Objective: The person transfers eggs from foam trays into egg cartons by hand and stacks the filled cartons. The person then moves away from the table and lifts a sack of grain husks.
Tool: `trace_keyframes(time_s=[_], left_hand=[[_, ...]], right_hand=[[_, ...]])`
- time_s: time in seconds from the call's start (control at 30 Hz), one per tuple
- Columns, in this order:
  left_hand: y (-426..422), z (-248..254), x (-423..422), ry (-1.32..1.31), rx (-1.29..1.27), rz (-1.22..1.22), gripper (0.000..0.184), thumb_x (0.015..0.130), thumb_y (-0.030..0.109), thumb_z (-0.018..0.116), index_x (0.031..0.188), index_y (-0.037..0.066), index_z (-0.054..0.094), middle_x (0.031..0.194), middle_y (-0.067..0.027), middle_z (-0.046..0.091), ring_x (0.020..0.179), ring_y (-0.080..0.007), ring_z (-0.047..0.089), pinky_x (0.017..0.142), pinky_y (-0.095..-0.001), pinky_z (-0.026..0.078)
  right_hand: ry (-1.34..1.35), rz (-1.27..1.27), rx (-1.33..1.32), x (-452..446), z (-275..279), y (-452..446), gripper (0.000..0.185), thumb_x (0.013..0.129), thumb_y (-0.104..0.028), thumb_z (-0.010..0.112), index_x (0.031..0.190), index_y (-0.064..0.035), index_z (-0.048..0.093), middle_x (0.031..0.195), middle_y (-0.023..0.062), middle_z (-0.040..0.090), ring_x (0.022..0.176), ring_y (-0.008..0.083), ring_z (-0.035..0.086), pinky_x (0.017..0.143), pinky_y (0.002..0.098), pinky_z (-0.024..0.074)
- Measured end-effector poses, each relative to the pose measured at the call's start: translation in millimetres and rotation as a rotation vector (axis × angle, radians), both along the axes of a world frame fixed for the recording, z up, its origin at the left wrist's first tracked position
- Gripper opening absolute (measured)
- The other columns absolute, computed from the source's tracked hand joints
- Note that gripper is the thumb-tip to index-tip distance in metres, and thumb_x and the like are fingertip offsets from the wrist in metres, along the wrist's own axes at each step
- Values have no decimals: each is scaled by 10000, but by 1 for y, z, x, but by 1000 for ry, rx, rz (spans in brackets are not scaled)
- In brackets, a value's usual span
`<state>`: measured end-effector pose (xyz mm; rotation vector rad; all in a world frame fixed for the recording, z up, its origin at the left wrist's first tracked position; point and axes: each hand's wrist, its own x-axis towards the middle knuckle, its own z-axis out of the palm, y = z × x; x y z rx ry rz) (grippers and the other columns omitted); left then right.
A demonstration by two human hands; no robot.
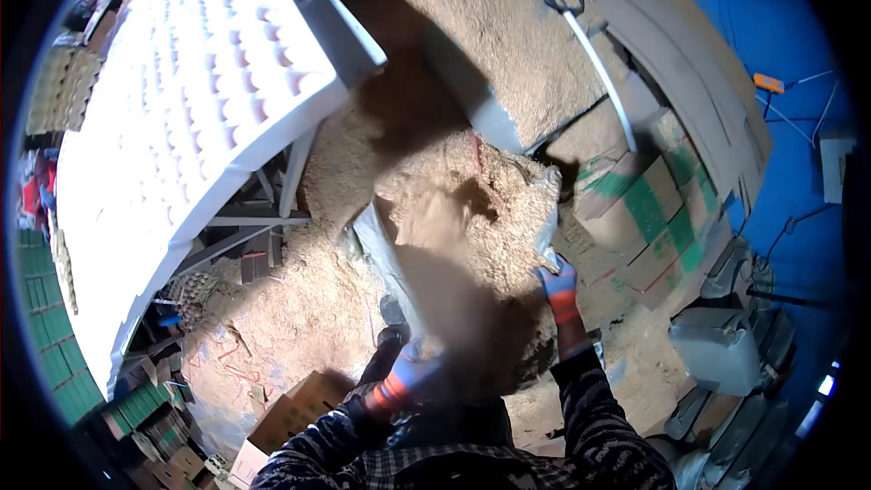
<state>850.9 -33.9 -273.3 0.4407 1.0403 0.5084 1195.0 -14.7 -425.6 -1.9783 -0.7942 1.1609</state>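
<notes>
A large pale sack or sheet with loose tan chaff or shavings (508, 240) in it lies open in front of me. My right hand (557, 281), in a blue and orange glove, is closed on the sack's right edge (547, 231). At the lower left, my left hand (415, 365), gloved the same way, is near the sack's left edge (386, 259); motion blur hides its fingers. A brown blur of the loose material hangs between my hands.
Rows of eggs on trays (227, 82) fill a bright table at left. Ahead is a big container of shavings (508, 27) with a white-handled shovel (599, 68). Cardboard boxes (635, 218) lie right; wrapped bundles (717, 349) sit lower right. An open carton (304, 408) stands lower left.
</notes>
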Motion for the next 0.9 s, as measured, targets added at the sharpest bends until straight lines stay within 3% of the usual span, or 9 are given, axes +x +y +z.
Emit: trace_keyframes(time_s=[0.17, 0.2, 0.23, 0.3, 0.37, 0.4, 0.6, 0.7, 0.9], left_hand=[[-19, 59, 20, -317, 11, -37, 343, 926, 36, 691, 1258, 47, 608, 1116, -13, 676, 978, -118, 641, 859, -295, 536], [-22, 70, 26, -395, 2, -53, 372, 938, 43, 684, 1298, 42, 589, 1152, -36, 684, 998, -136, 656, 869, -301, 542], [-21, 88, 33, -269, 151, -128, 427, 961, 57, 671, 1366, 45, 536, 1178, -75, 690, 1003, -166, 678, 869, -308, 556], [-8, 139, 47, -112, 338, -216, 549, 976, 85, 679, 1468, 43, 439, 1141, -93, 693, 993, -173, 685, 863, -306, 569], [6, 171, 68, -213, 405, -117, 682, 949, 120, 731, 1525, 31, 377, 1032, -43, 675, 958, -119, 645, 849, -298, 562], [14, 189, 75, -112, 487, -135, 740, 940, 136, 743, 1548, 20, 338, 1041, -53, 679, 958, -119, 646, 843, -302, 558], [66, 252, 93, -106, 851, 141, 628, 892, 237, 792, 1369, -53, 505, 1134, -89, 695, 1062, -148, 627, 961, -328, 509], [100, 314, 91, -495, 711, 229, 644, 874, 102, 758, 1419, -54, 453, 1109, -60, 665, 993, -130, 606, 889, -326, 528], [198, 457, 39, -780, 946, 424, 635, 832, 4, 738, 1408, -59, 478, 1154, -100, 672, 971, -156, 619, 850, -306, 536]], right_hand=[[-134, -2, 175, 39, 150, -9, 360, 849, 25, 709, 1207, 47, 680, 1098, 71, 718, 978, 167, 643, 866, 323, 544], [-215, -58, 192, 76, 136, -19, 368, 846, 22, 715, 1213, 37, 681, 1108, 75, 712, 979, 176, 644, 856, 334, 552], [-287, -109, 214, 107, 116, -21, 377, 844, 19, 721, 1218, 27, 682, 1119, 79, 706, 980, 186, 644, 847, 345, 561], [95, -269, 425, 97, 208, 3, 378, 839, 18, 722, 1214, 16, 685, 1126, 89, 694, 969, 205, 644, 836, 362, 569], [14, -275, 695, 120, 251, 30, 349, 855, 12, 708, 1203, 15, 680, 1096, 83, 687, 945, 197, 634, 831, 353, 569], [-261, -164, 558, 155, 256, 36, 345, 862, 8, 703, 1205, 21, 672, 1090, 87, 685, 927, 201, 635, 832, 350, 569], [-350, -235, 730, 259, 335, 144, 273, 901, -13, 685, 1164, 61, 672, 1022, 110, 690, 829, 216, 641, 801, 332, 565], [-63, -103, 818, 300, 444, 213, 305, 939, -26, 654, 1227, 73, 651, 1110, 123, 689, 895, 231, 660, 835, 345, 570], [-78, 68, 947, 141, 691, 285, 335, 894, -43, 659, 1223, 19, 679, 1108, 67, 699, 982, 203, 654, 862, 337, 539]])
